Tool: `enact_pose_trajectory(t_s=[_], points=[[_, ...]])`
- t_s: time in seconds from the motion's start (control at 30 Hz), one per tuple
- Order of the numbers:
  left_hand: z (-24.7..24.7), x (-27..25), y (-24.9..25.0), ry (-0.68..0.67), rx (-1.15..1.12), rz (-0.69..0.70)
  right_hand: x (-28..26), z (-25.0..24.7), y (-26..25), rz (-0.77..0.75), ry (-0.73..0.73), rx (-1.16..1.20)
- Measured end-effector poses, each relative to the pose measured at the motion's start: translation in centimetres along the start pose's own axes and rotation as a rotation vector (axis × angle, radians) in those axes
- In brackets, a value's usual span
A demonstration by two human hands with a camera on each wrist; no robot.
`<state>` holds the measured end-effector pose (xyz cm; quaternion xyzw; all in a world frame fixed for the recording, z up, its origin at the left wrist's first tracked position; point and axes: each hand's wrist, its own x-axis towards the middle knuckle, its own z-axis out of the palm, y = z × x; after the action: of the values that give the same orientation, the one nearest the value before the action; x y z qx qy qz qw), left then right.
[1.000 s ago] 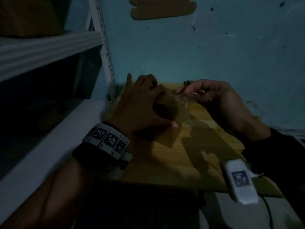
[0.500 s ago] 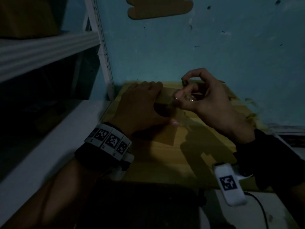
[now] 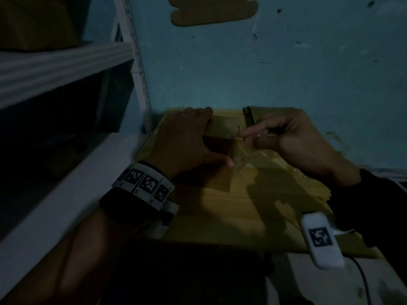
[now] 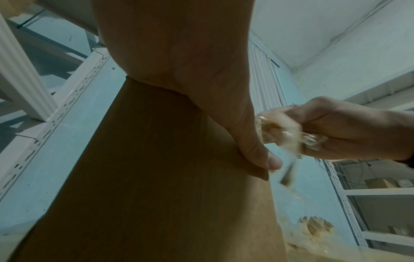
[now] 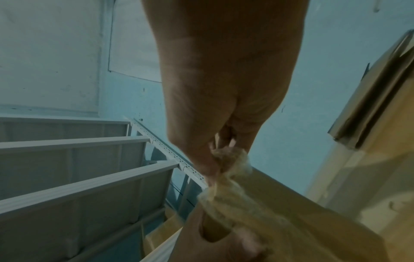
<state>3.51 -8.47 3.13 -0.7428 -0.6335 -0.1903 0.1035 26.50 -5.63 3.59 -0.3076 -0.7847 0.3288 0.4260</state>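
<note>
The likely trouble, as I judge it, is the clear tape (image 4: pixel 275 131) tearing partway, or stripping the paper face off the cardboard flap (image 3: pixel 212 179), if the pull is too sharp or the flap slips. The left hand (image 3: pixel 187 142) grips that flap above the yellow cardboard surface (image 3: pixel 220 219), fingers curled over its far edge and thumb pressed on the near corner. The right hand (image 3: pixel 295 137) pinches the crumpled tape, which stretches from the flap's edge, between both hands

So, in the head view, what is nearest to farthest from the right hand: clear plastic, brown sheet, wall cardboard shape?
1. clear plastic: pinched in the right hand.
2. brown sheet: just left, gripped by left hand.
3. wall cardboard shape: top, farthest.
</note>
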Motion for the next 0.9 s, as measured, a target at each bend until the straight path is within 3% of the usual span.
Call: enact_pose_trajectory(t_s=[0.4,0.9], points=[[-0.18,-0.07,-0.05,-0.023,-0.004,-0.013,-0.45,-0.87,-0.23,-0.086,-0.120,0.136],[-0.05,-0.02,-0.41,-0.021,-0.019,-0.008,-0.68,-0.73,-0.30,-0.014,-0.217,0.118]])
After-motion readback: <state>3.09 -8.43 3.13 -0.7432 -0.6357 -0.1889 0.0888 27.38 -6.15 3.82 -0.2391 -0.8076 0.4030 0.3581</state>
